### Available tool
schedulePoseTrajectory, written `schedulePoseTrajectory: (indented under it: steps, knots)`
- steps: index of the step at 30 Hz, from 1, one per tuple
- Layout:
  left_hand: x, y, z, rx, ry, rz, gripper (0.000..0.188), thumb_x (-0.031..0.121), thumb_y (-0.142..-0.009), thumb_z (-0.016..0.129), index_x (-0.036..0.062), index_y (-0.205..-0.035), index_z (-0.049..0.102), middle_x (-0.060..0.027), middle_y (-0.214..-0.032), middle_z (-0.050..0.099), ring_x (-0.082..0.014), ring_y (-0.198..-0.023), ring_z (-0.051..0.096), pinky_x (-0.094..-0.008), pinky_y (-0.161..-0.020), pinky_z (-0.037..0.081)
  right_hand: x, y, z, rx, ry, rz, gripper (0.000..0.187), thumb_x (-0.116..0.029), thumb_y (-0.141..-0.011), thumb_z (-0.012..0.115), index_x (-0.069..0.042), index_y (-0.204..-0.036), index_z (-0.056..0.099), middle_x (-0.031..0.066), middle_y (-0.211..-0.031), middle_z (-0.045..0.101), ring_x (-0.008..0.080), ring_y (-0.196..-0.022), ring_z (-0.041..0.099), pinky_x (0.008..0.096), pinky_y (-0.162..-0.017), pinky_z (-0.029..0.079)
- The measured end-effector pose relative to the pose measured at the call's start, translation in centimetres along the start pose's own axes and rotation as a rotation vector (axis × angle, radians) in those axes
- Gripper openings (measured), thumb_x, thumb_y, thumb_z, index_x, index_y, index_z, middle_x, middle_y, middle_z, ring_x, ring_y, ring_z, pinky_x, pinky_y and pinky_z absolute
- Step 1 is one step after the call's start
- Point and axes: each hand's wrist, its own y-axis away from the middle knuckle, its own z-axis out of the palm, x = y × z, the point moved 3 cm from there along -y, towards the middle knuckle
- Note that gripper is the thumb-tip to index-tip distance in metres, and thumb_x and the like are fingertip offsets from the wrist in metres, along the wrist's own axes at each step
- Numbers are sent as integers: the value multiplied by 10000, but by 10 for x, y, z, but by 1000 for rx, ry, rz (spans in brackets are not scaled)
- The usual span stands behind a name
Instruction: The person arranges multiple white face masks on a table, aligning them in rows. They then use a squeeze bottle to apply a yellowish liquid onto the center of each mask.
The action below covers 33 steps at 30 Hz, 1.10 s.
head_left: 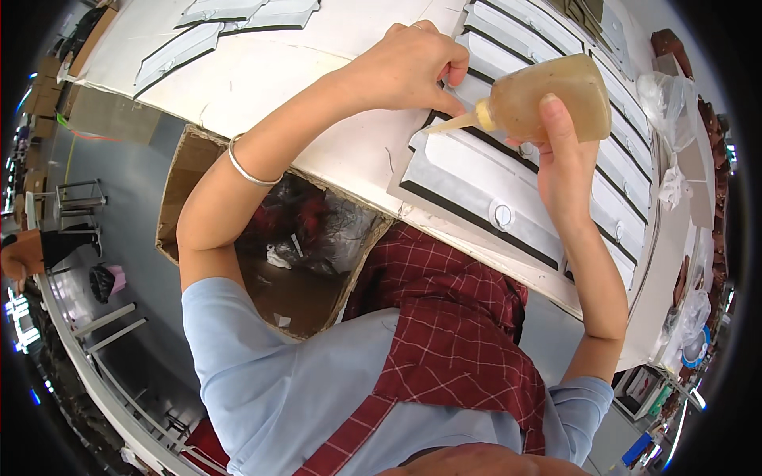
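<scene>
My right hand (566, 170) is closed around a squeeze bottle (528, 91) of cloudy yellowish liquid, tilted with its pale nozzle pointing down to the left. The tip is at the upper left corner of the nearest panel (452, 172), a flat white-grey piece with black edge strips and a small round mark. Just above the nozzle, my left hand (413, 67) has curled fingers, and its thumb reaches toward the black strip by the tip. A gap shows between thumb and forefinger, with nothing visible in it. Several similar panels (512, 32) lie overlapped in rows beyond and to the right.
More panels (178, 57) lie on the white table (262, 71) at the far left. A cardboard box (184, 178) with dark plastic-wrapped contents stands below the near edge. Clear plastic bags (671, 107) are at the right. A stool (79, 198) stands on the floor at left.
</scene>
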Motion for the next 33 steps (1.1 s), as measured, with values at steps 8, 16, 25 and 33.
schedulePoseTrajectory:
  steps: [8, 16, 25, 33]
  knots:
    - [4, 0, 0, 14, -79, 30, 295, 232, -677, 841, 74, -820, 636, -35, -747, 573, -246, -895, 575, -380, -825, 462, -3, 6, 6, -32, 25, 42, 393, -292, -935, 733, 31, -1135, 632, 115, -991, 689, 183, -812, 704, 314, -602, 606]
    - [9, -2, -3, -23, -78, -4, 341, 273, -682, 868, 89, -840, 628, -18, -756, 574, -245, -932, 571, -401, -888, 437, -4, 25, 7, -76, 22, 100, 405, -277, -941, 733, 37, -1165, 612, 118, -1041, 682, 171, -856, 690, 308, -637, 607]
    - [-15, -14, -26, 85, 249, -132, 236, 257, -873, 744, 30, -900, 685, -104, -739, 653, -242, -719, 638, -377, -702, 519, -9, -25, -37, -94, -752, 269, 553, -414, -997, 648, -24, -1357, 494, 131, -1229, 637, 234, -1031, 691, 263, -594, 586]
    - [-35, -45, -11, 84, 176, -242, 339, 313, -733, 834, 26, -830, 681, -145, -741, 693, -273, -701, 676, -377, -668, 534, 14, -59, -33, 63, -30, -63, 459, -367, -965, 701, -18, -1241, 587, 98, -1107, 674, 173, -920, 722, 293, -621, 627]
